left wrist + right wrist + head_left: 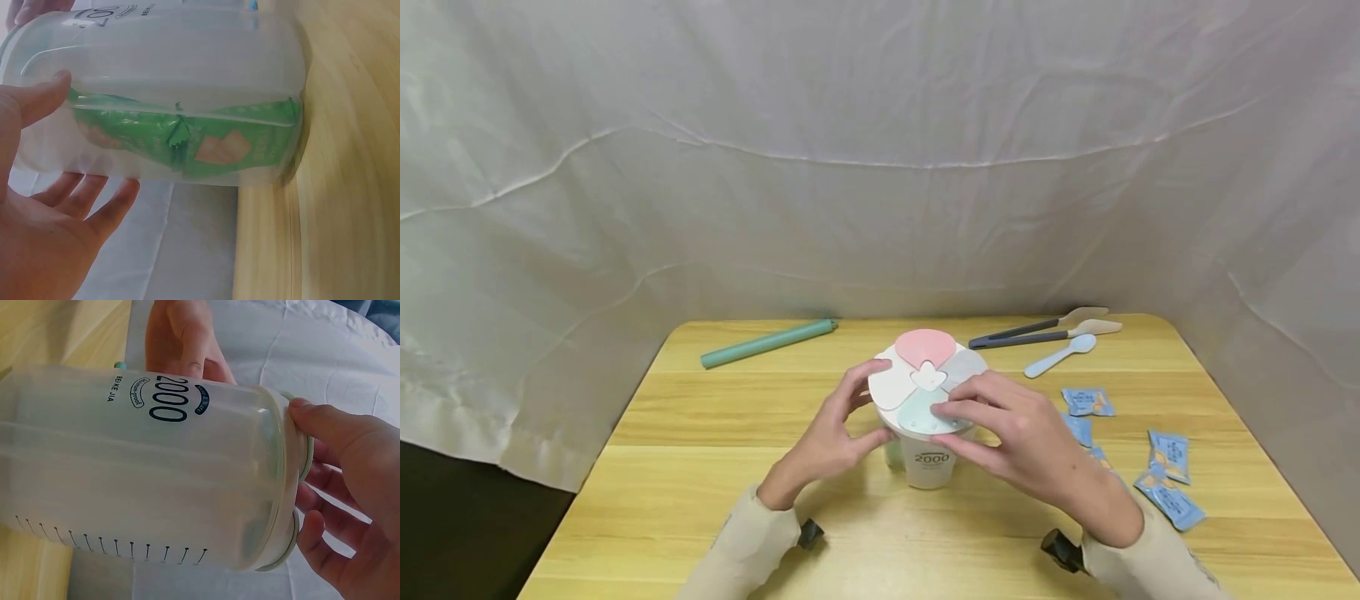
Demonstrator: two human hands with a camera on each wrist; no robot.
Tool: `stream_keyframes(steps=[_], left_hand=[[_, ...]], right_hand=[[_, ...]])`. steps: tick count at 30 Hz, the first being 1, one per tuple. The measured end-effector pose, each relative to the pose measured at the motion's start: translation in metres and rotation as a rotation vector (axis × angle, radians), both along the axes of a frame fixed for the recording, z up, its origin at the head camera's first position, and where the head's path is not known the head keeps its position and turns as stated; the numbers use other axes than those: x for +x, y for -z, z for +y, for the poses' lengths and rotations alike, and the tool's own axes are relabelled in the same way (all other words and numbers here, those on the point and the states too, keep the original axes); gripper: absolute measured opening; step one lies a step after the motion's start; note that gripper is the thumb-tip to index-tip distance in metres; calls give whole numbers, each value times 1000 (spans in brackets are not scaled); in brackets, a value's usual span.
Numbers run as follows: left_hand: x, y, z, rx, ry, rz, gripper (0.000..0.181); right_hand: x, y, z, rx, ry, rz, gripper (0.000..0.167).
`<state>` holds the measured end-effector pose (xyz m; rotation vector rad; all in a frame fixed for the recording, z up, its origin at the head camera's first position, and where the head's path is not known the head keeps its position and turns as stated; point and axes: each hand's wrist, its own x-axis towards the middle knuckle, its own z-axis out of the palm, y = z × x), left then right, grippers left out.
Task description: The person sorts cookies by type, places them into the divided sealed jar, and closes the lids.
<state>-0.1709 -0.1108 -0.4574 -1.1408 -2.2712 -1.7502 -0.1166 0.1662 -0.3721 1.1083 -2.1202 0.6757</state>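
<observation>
A translucent storage canister (928, 467) marked 2000 stands upright on the table, under a round lid (891, 385) with petal-like flaps: white, pink, grey and pale green. My left hand (829, 437) holds the canister's upper side, thumb in front and fingers behind. Through the wall in the left wrist view, green snack packets (225, 140) lie inside along one side. Over the front right of the lid, my right hand (1026, 433) has its thumb at the rim and its fingers on top, by the pale green flap (917, 410).
Several blue snack packets (1170, 457) lie to the right. Behind them are dark-handled tongs (1018, 336) and a light blue spoon (1060, 356). A green stick (767, 342) lies at the back left. Pale cloth (880, 225) hangs behind the table.
</observation>
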Motion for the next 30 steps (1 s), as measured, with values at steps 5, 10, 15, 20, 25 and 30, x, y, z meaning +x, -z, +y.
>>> stream_keyframes(steps=[5,10,15,20,25,30], left_hand=[[1,-1,-1,-3,18,-44,87],[1,-1,0,-2,23,-67,86],[1,0,0,-4,12,-36,85],[1,0,2,0,10,-50,85],[1,0,2,-3,4,-57,84],[2,0,1,-2,0,-63,83]], right_hand=[[-2,0,2,-1,-30,30,36],[-4,0,5,22,-32,42,38],[-7,3,8,28,-42,24,40],[-8,6,10,31,-49,10,42],[-10,6,9,13,-61,53,39],[-19,-3,7,-28,-98,-28,35]])
